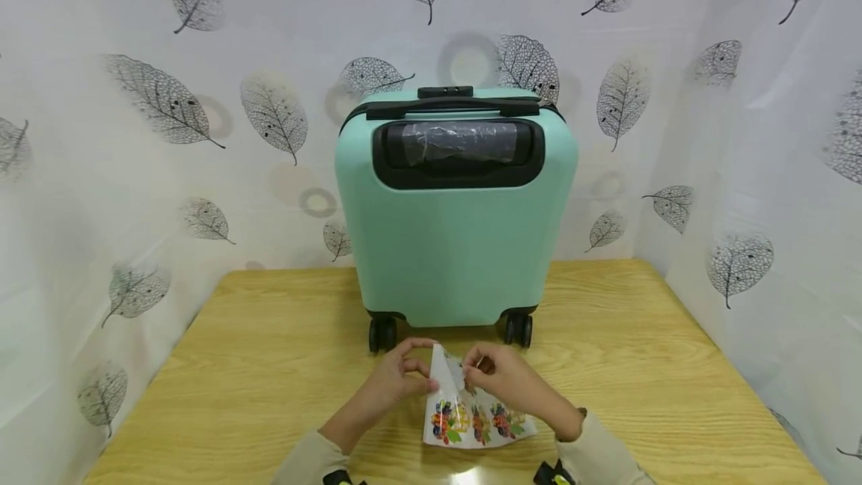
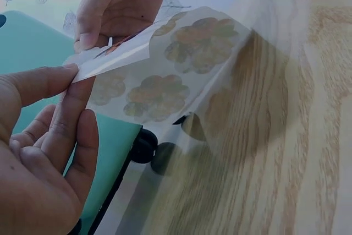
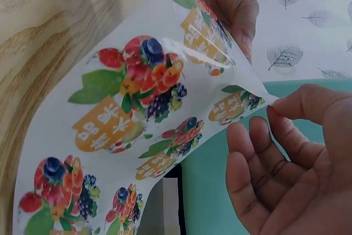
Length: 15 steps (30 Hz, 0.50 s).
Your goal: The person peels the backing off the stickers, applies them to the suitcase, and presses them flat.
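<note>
A sticker sheet [image 1: 480,436], white and glossy with repeated fruit clusters in red, orange, blue and green, is held up between both hands over the table's front part. My left hand [image 1: 393,384] pinches its left edge between thumb and finger, where the sheet folds over. From the other side my right hand [image 1: 505,376] pinches the sheet's upper corner with thumb and forefinger. Its pale back [image 2: 157,94] faces the left wrist camera, with the prints showing through faintly. In the right wrist view the printed face [image 3: 137,125] curves toward the camera, with orange labels under the fruit.
A mint-green suitcase [image 1: 451,253] stands upright on black wheels just beyond the hands, its recessed handle wrapped in film. The wood-grain table [image 1: 269,365] extends to both sides. Leaf-patterned curtains [image 1: 269,13] enclose the back and sides.
</note>
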Motion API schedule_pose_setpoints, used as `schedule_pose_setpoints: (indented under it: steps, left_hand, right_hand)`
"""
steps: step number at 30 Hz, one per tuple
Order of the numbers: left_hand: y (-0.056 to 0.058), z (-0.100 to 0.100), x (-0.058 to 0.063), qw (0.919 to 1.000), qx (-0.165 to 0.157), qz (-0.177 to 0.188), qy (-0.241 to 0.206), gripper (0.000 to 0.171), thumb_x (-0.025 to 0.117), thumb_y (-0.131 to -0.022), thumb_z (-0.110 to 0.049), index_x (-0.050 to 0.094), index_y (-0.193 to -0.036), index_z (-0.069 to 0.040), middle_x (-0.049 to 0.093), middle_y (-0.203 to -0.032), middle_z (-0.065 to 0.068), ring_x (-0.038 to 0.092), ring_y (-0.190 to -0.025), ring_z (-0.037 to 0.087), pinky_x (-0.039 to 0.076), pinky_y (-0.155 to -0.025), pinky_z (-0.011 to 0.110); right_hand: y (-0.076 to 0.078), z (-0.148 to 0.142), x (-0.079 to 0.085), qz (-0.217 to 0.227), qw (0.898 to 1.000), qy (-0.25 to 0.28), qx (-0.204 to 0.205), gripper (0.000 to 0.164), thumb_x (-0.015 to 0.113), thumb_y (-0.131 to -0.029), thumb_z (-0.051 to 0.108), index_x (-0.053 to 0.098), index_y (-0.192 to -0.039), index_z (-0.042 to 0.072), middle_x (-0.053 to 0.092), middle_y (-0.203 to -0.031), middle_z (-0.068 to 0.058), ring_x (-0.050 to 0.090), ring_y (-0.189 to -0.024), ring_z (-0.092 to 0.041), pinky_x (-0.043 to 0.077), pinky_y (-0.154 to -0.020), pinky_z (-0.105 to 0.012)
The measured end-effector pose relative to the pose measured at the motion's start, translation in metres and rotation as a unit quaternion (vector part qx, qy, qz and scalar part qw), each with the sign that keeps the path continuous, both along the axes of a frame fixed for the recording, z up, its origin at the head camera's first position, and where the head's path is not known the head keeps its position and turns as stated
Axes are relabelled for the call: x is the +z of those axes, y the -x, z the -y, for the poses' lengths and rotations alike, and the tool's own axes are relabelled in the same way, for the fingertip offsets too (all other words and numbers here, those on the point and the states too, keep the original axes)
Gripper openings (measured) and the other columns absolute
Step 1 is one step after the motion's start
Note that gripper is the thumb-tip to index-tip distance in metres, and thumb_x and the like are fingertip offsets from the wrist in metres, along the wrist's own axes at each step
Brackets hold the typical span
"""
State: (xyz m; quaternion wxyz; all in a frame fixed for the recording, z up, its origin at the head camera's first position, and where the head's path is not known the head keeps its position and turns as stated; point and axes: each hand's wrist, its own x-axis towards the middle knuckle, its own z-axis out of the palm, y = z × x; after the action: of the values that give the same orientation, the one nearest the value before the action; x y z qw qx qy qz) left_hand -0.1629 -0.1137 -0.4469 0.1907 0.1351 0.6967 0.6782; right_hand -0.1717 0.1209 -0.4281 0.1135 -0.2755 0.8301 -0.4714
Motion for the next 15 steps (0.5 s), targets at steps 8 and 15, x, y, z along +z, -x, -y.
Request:
schedule_pose_setpoints:
  steps: [8,15]
  left_hand:
    - [0.001,0.006,-0.007,0.9999,0.000,0.006,-0.009,0.068,0.072,-0.084,-0.009,0.037,-0.142,-0.001,0.062,-0.083,-0.003,0.062,-0.084,0.013,0.050,-0.079,0.027]
    - [0.003,0.013,-0.009,0.9999,0.000,0.006,-0.012,0.074,0.074,-0.083,-0.010,0.034,-0.146,-0.003,0.061,-0.084,-0.002,0.061,-0.086,0.014,0.050,-0.081,0.029]
  right_hand:
    - [0.003,-0.005,-0.004,0.021,1.000,0.004,-0.011,0.015,0.055,-0.098,0.018,0.064,-0.096,0.006,0.067,-0.084,-0.009,0.056,-0.060,-0.008,0.047,-0.050,-0.024]
    - [0.005,-0.008,-0.006,0.019,1.000,0.013,-0.018,0.016,0.056,-0.098,0.019,0.063,-0.096,0.005,0.065,-0.082,-0.012,0.056,-0.058,-0.014,0.047,-0.050,-0.025]
